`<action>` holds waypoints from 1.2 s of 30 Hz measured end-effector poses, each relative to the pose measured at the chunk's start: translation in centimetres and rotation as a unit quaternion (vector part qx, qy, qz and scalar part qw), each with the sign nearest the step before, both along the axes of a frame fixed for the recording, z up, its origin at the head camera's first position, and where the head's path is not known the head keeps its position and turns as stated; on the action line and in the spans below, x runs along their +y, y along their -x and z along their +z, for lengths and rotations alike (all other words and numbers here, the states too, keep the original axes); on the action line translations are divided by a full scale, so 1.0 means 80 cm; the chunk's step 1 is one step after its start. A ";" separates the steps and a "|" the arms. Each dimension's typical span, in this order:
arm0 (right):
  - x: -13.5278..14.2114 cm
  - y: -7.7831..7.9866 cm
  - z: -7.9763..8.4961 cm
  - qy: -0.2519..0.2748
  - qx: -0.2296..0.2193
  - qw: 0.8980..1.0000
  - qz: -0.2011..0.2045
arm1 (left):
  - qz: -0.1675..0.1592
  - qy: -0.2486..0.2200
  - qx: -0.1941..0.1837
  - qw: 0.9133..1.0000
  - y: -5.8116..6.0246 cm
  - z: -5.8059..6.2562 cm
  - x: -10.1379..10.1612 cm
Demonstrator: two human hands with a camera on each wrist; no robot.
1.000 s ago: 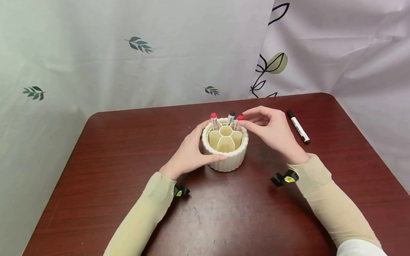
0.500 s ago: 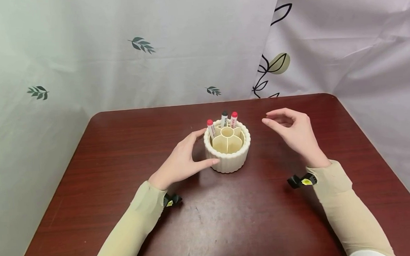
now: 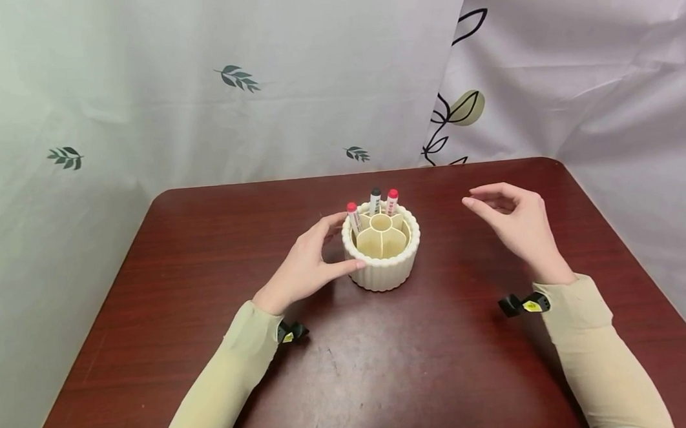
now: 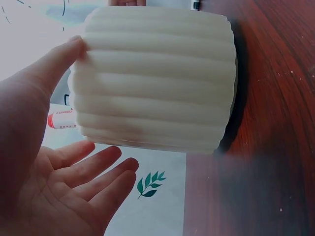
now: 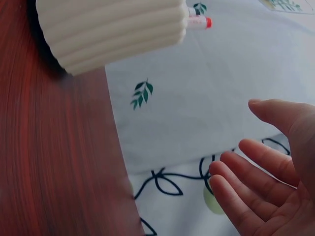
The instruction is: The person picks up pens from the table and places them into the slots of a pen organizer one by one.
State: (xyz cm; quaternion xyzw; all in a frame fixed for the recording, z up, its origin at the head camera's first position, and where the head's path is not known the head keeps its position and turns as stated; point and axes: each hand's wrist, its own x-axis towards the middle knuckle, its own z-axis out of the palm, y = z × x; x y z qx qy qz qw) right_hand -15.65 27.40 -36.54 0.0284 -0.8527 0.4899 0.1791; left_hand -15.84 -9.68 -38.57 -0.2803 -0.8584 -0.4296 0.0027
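Right hand (image 3: pixel 521 225) swings wide of the pen holder (image 3: pixel 384 275)

Plenty is tucked away here: the cream pen holder stands upright on the bench (image 3: pixel 227 233), swallowing the lower ends of its markers. There's a red-capped marker (image 3: pixel 355 218) leaning at the left, a black-capped marker (image 3: pixel 375 202) at the back, and a second red-capped marker (image 3: pixel 392 202) just beside that; whether the back two share a compartment, I can't tell. The left hand (image 3: pixel 299 265) has its thumb touching the near rim, fingertips partly lost round the far left side, and the left wrist view shows that grip relaxed, thumb and fingers well apart. Up at that view's top edge, a black-and-white scrap (image 4: pixel 195 5), too cropped to name! The right wrist view crops the holder too.

Now the changes! A second ago the right hand was up at a red cap; now it's well off to the right, grip loose, thumb and fingers apart. It covers roughly the patch where another marker lay then, and that one is out of sight. And the standing markers have come round leftward, dividers facing a new way!
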 end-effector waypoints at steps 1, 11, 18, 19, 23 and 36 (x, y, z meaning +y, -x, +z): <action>0.004 0.000 -0.001 -0.002 0.001 1.000 -0.005 | 0.000 -0.001 0.000 1.000 0.001 -0.001 0.001; 0.032 -0.006 -0.004 -0.004 -0.005 1.000 -0.031 | 0.016 0.003 -0.013 1.000 0.011 0.000 0.019; 0.045 -0.009 -0.005 -0.009 -0.003 0.999 -0.047 | 0.010 -0.001 -0.001 1.000 0.018 -0.002 0.032; 0.047 -0.009 -0.005 -0.010 -0.004 0.999 -0.050 | 0.006 -0.008 -0.001 1.000 0.019 -0.004 0.034; 0.051 -0.011 -0.006 -0.010 -0.004 0.998 -0.057 | -0.010 -0.035 -0.017 0.999 0.026 -0.009 0.040; 0.054 -0.008 -0.006 -0.025 -0.007 0.996 -0.081 | 0.013 -0.035 -0.037 0.999 0.033 -0.011 0.049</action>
